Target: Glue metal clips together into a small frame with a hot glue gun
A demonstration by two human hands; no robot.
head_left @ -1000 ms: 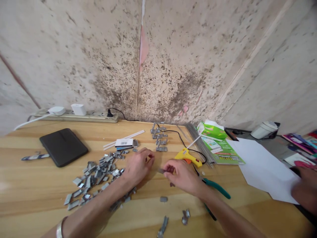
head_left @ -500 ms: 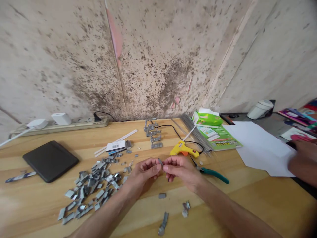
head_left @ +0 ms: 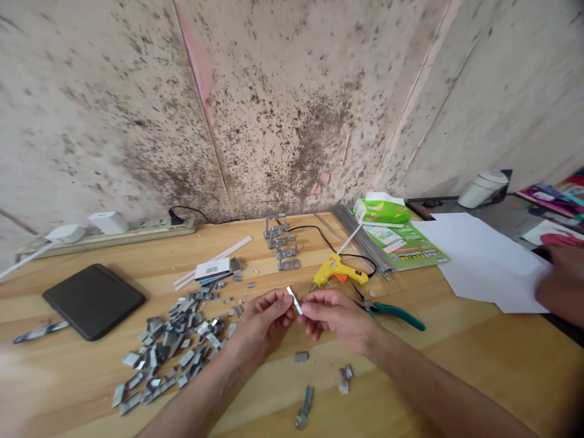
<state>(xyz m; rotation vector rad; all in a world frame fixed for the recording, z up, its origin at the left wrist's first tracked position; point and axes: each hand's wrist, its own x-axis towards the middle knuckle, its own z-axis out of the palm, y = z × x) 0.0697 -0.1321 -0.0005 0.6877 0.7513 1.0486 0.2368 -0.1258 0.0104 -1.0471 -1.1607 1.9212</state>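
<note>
On the left of the wooden tabletop (head_left: 59, 389), a pen (head_left: 40, 332) lies beside a flat black pad (head_left: 93, 301). Behind them, against the stained wall (head_left: 274, 109), a power strip (head_left: 141, 232) carries two white plugs and a black one. Next comes a loose heap of small grey metal pieces (head_left: 171, 340); beyond it are white sticks (head_left: 239, 244) and a card with a barcode (head_left: 212, 269).

The person's left hand (head_left: 261, 319) pinches one end of a narrow, shiny metal strip (head_left: 294, 300), and the right hand (head_left: 335, 315) grips the other between thumb and fingers. The strip is slanted, held above the tabletop (its near face catches the light). Behind the hands stands a row of metal assemblies (head_left: 286, 252); nearer the person lie a few separate metal parts (head_left: 302, 356).

A yellow glue gun (head_left: 335, 271) lies just beyond the right hand, with green-handled pliers (head_left: 396, 314) near its wrist. Farther right are thin rods (head_left: 365, 243), a green tissue pack (head_left: 383, 212), a green booklet (head_left: 422, 250) and white paper (head_left: 483, 261), with another person's blurred hand (head_left: 563, 286) at its edge.
</note>
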